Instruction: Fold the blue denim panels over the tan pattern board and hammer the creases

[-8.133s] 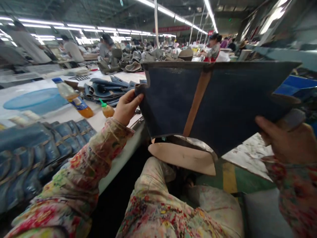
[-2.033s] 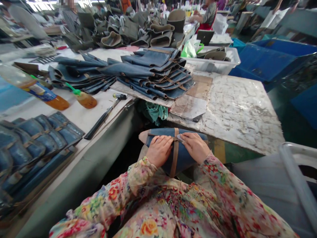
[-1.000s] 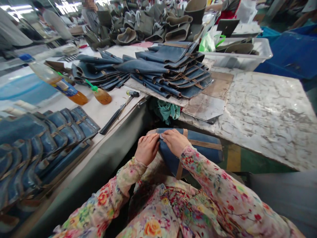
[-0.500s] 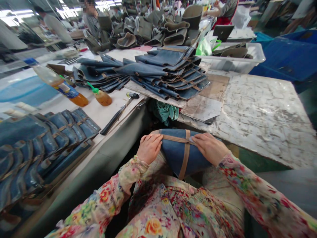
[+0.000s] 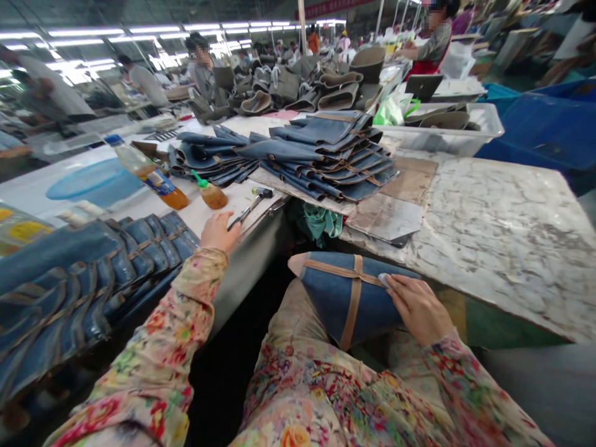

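A blue leather boot upper (image 5: pixel 326 292) with crossing tan strips rests across my lap, its pale tip toward the left. My right hand (image 5: pixel 421 305) is closed at its right side, pinching a small whitish piece (image 5: pixel 384 279) against the tan strip. Over on the left table's edge, my left hand (image 5: pixel 218 233) has its fingers round the dark handle of a hammer (image 5: pixel 262 192). The hammer still lies on the table, its head pointing away from me; part of the handle is hidden under the hand.
Stacked blue uppers (image 5: pixel 321 155) lie ahead, with another row (image 5: pixel 116 254) at left. A bottle of amber liquid (image 5: pixel 161 183) and a green-tipped squeeze bottle (image 5: pixel 212 194) stand near the hammer. A scuffed white table (image 5: pixel 493 230) is at right. Co-workers are farther back.
My left hand has let go of the upper and moved left and forward to the hammer. My right hand stays on the upper. The view has tilted up a little.
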The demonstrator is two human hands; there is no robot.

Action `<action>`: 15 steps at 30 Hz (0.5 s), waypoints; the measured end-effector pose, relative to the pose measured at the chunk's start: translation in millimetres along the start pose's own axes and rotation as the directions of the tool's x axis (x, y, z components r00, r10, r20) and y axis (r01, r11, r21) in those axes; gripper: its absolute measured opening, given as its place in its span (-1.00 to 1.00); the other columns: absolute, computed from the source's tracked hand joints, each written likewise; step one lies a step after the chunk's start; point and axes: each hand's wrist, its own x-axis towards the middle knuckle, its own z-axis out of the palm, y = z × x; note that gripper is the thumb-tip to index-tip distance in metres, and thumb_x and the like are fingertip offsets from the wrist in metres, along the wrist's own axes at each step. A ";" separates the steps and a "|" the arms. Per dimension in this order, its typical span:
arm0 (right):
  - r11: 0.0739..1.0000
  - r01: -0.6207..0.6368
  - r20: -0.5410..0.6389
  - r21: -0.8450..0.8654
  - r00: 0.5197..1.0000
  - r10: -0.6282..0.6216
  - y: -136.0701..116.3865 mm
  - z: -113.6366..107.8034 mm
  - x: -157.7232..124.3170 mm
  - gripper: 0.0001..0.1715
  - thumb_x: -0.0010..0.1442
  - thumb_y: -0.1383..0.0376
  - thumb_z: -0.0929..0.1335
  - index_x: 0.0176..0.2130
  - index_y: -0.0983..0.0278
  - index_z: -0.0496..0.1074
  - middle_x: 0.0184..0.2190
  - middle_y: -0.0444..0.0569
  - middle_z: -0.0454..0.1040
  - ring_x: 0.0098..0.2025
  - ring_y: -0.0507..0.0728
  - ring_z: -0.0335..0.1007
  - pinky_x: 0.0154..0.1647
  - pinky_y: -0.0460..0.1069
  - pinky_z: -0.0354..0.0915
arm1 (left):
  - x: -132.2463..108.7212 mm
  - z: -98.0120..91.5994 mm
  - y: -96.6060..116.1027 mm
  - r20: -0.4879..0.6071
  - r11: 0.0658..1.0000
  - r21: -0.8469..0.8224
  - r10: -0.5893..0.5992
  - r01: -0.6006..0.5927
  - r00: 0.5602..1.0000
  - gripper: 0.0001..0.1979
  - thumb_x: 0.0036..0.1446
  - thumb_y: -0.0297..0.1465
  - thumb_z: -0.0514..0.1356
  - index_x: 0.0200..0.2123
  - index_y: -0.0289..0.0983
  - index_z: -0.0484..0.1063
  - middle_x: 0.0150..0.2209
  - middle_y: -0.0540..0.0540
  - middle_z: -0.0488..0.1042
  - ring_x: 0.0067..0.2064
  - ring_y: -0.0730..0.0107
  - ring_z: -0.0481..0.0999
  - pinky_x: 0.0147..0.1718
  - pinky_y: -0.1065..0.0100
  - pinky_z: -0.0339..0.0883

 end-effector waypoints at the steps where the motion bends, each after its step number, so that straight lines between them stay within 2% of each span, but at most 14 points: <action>1: 1.000 -0.012 0.000 0.002 1.000 0.012 -0.5 0.4 0.4 -0.57 0.27 0.21 0.14 -0.05 0.34 0.41 -0.13 0.04 0.42 -0.09 0.15 0.28 -0.02 0.06 0.27 | 4.8 3.4 -11.0 0.026 0.999 0.021 -0.050 0.049 0.998 -0.60 0.02 -0.19 0.05 -0.15 -0.29 0.42 -0.18 -0.36 0.40 -0.06 -0.04 0.33 -0.10 0.02 0.17; 4: 0.999 -0.053 0.006 0.006 0.999 0.053 -3.1 -0.1 0.4 -0.59 0.26 0.22 0.15 -0.06 0.33 0.42 -0.12 0.04 0.42 -0.08 0.15 0.28 -0.01 0.06 0.26 | 6.1 17.6 -27.8 -0.019 0.998 0.004 -0.055 0.055 0.998 -0.57 0.02 -0.13 -0.01 -0.25 -0.31 0.45 -0.27 -0.43 0.41 -0.08 -0.11 0.33 -0.17 0.02 0.18; 6: 0.997 -0.074 0.015 0.000 0.997 0.074 -6.7 -2.6 -1.6 -0.60 0.26 0.23 0.15 -0.07 0.33 0.42 -0.13 0.05 0.42 -0.08 0.16 0.28 0.00 0.07 0.26 | 1.5 19.4 -24.7 -0.055 0.999 -0.013 -0.035 0.035 0.998 -0.55 0.04 -0.09 -0.05 -0.28 -0.29 0.44 -0.30 -0.41 0.42 -0.10 -0.07 0.36 -0.20 0.08 0.19; 7: 0.997 -0.078 0.024 0.000 0.997 0.078 -9.0 -4.5 -3.5 -0.60 0.26 0.24 0.15 -0.07 0.33 0.43 -0.13 0.06 0.42 -0.08 0.17 0.28 0.00 0.08 0.26 | -2.0 16.4 -19.4 -0.031 0.999 -0.012 -0.039 0.039 0.999 -0.55 0.04 -0.08 -0.06 -0.30 -0.27 0.44 -0.32 -0.38 0.42 -0.14 -0.04 0.38 -0.23 0.12 0.20; 9: 0.997 -0.083 0.044 0.013 0.996 0.082 -14.6 -8.9 -8.7 -0.62 0.25 0.25 0.16 -0.07 0.31 0.42 -0.13 0.05 0.42 -0.08 0.17 0.28 0.01 0.09 0.26 | -13.0 4.3 -2.7 0.079 0.998 -0.017 -0.063 0.064 0.995 -0.56 0.05 -0.05 -0.06 -0.34 -0.24 0.43 -0.40 -0.28 0.43 -0.24 0.05 0.41 -0.30 0.21 0.22; 11: 0.995 -0.091 0.057 0.041 0.994 0.089 -20.3 -12.7 -15.0 -0.62 0.25 0.26 0.15 -0.05 0.27 0.41 -0.12 0.03 0.41 -0.07 0.16 0.28 0.01 0.09 0.26 | -32.3 -9.1 20.0 0.236 0.993 -0.080 -0.067 0.089 0.969 -0.57 0.08 -0.04 -0.07 -0.35 -0.23 0.40 -0.48 -0.14 0.40 -0.37 0.21 0.40 -0.39 0.31 0.23; 13: 0.991 -0.114 0.052 0.069 0.992 0.111 -24.7 -14.4 -20.6 -0.62 0.25 0.27 0.15 -0.02 0.24 0.39 -0.11 0.02 0.41 -0.06 0.15 0.28 0.02 0.09 0.26 | -59.9 -16.5 45.7 0.429 0.968 -0.209 -0.037 0.139 0.902 -0.57 0.11 -0.03 -0.07 -0.32 -0.25 0.36 -0.54 -0.01 0.34 -0.51 0.40 0.31 -0.50 0.41 0.19; 15: 0.986 -0.141 0.038 0.085 0.990 0.138 -26.8 -14.3 -24.4 -0.62 0.25 0.26 0.16 0.00 0.24 0.37 -0.10 0.02 0.40 -0.06 0.15 0.28 0.02 0.08 0.26 | -90.0 -15.7 70.8 0.605 0.917 -0.335 0.033 0.217 0.795 -0.56 0.12 -0.03 -0.08 -0.27 -0.27 0.34 -0.57 0.06 0.28 -0.58 0.51 0.22 -0.58 0.48 0.14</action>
